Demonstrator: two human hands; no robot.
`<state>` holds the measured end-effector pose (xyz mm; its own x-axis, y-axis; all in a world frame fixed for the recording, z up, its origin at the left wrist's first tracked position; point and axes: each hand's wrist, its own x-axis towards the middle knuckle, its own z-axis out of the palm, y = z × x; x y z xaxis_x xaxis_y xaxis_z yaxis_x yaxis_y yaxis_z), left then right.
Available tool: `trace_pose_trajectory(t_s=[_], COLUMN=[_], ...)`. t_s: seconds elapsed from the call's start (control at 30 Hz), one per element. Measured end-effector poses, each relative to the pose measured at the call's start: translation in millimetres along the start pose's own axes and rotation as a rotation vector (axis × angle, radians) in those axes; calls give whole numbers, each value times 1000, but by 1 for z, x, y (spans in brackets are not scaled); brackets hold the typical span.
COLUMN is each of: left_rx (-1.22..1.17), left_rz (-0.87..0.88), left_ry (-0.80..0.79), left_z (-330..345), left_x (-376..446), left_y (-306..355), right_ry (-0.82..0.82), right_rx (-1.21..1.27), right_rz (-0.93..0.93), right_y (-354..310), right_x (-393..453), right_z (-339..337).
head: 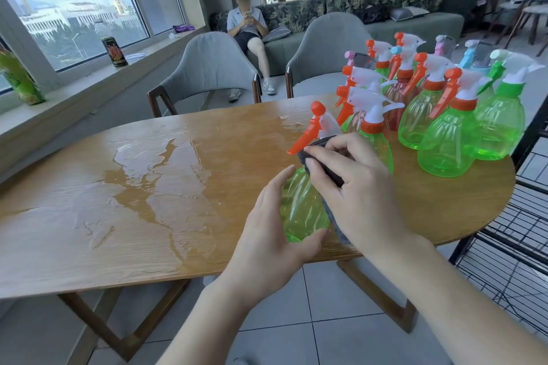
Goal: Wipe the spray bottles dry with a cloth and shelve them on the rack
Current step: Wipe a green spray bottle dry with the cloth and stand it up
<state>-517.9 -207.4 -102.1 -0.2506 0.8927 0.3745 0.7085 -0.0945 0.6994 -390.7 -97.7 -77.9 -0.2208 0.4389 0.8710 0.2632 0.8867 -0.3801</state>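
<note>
My left hand (272, 225) grips the body of a green spray bottle (299, 204) with an orange trigger, held tilted above the near edge of the wooden table (178, 187). My right hand (353, 190) holds a dark grey cloth (326, 169) pressed against the bottle's neck and side. Several more spray bottles (444, 115), mostly green with orange or green triggers, stand grouped at the table's right end. A black wire rack (510, 234) stands to the right of the table.
Puddles of water (154, 175) spread over the table's left and middle. Two grey chairs (207, 68) stand behind the table. A person (249, 29) sits on a sofa further back. A green vase (17, 77) and a dark can (114, 52) rest on the window sill.
</note>
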Motion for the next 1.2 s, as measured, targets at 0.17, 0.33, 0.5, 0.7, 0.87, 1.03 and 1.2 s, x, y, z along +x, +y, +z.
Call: trace_pose_trajectory(t_s=[0.17, 0.33, 0.5, 0.7, 0.87, 1.03, 1.2], left_rx=[-40, -85, -152, -181, -179, -147, -128], left_rz=[-23, -65, -99, -110, -114, -105, -89], left_ry=[9, 34, 48, 39, 27, 16, 21], left_z=[0, 0, -1, -5, -7, -6, -7], left_x=[-1, -1, -1, -3, -5, -4, -3], left_y=[-1, -2, -7, -9, -12, -10, -10], right_ry=[-155, -93, -33, -52, -109, -62, 42], right_rx=[-9, 55, 97, 391, 633, 560, 463], right_rz=[-17, -56, 112, 447, 680, 699, 684], right_y=[3, 15, 21, 15, -4, -4, -3], right_x=[3, -5, -26, -28, -36, -32, -19], right_z=[-5, -10, -6, -4, -4, -8, -14])
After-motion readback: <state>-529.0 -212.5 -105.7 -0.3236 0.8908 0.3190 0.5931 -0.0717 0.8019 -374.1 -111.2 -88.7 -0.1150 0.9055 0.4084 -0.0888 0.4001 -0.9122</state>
